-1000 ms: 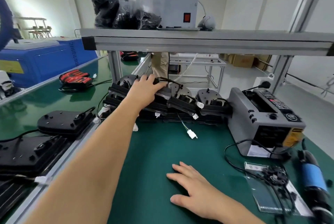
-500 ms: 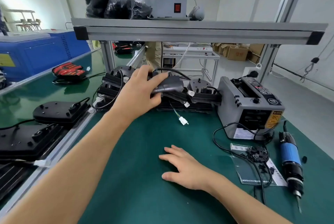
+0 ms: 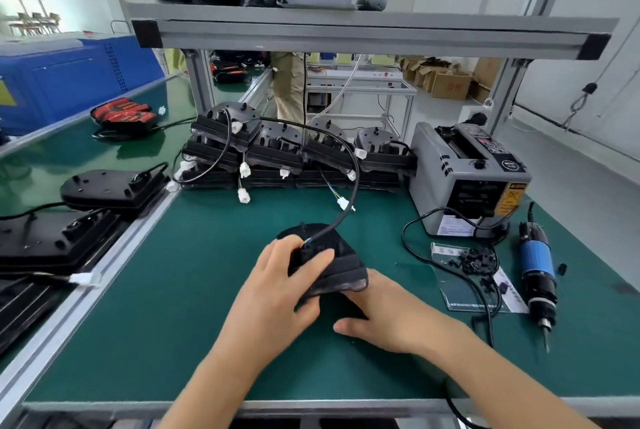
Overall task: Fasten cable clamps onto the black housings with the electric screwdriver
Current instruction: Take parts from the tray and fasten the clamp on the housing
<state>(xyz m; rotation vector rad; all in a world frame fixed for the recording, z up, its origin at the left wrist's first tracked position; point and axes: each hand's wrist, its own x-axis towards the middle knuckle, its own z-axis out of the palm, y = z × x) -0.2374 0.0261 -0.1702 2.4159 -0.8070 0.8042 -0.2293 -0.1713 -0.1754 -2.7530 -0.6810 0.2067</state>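
Observation:
A black housing (image 3: 337,260) with a trailing black cable is at the middle of the green mat (image 3: 194,290), tilted. My left hand (image 3: 277,293) grips its near left side, thumb on top. Just to its right, my right hand (image 3: 391,311) lies with fingers under the housing's near edge. A row of stacked black housings (image 3: 294,155) with white connectors stands at the back of the mat. Small black cable clamps (image 3: 479,260) sit on a clear bag at the right. The electric screwdriver (image 3: 538,272), blue-banded, lies beside them, untouched.
A grey tape dispenser (image 3: 467,172) stands at the back right, its black cord looping over the mat. More black housings (image 3: 110,186) lie on the conveyor at the left. An aluminium shelf (image 3: 363,35) spans overhead. A person's legs (image 3: 291,85) stand behind the bench.
My left hand lifted one housing off the back row and carried it toward me to the middle of the mat. My right hand shifted up against the housing's near edge.

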